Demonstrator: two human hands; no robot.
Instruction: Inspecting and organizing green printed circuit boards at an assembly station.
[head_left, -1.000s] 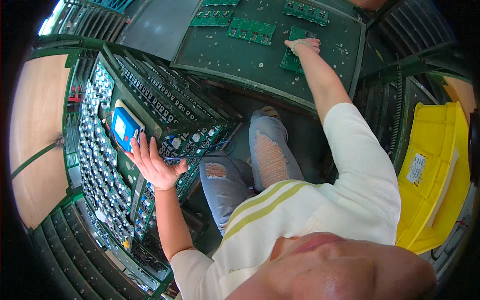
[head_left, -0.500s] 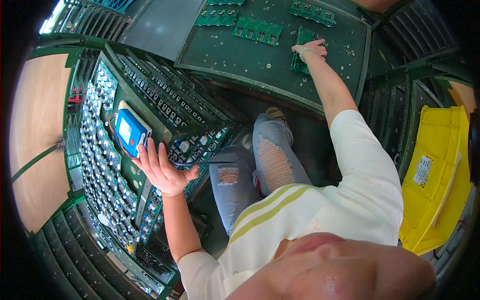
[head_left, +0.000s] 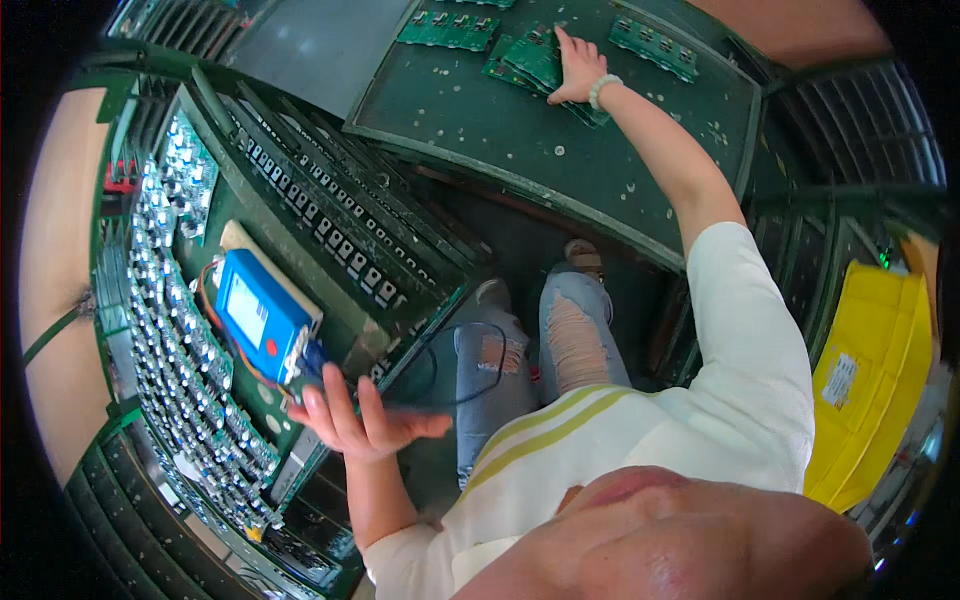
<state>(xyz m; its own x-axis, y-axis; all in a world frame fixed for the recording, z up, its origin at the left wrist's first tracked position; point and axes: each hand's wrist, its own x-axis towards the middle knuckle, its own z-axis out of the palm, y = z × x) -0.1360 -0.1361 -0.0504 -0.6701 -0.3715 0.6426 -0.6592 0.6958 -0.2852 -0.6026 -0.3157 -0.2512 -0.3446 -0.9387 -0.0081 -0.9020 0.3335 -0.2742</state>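
The blue box-shaped device is a rectangular unit with a pale screen panel on its face, a small red button near its lower edge, and orange wires curling off its left side; it sits tilted on a beige slab on the green rack at the left, among rows of small circuit boards with silver capacitors. The left hand is held palm up and open just near and to the right of the device, fingers spread and curved, with the tips of the far fingers close to the device's near right corner; whether they actually touch it cannot be told, and nothing is gripped. A thin black cable loops to the right of that hand, over the knees in torn pale jeans. Far across the scene, the right hand is stretched out on the dark green table, fingers extended and laid flat on a green circuit board, pressing rather than grasping it; a beaded bracelet sits at the wrist. More green boards lie beside it on the far part of the table. A yellow bin stands at the right
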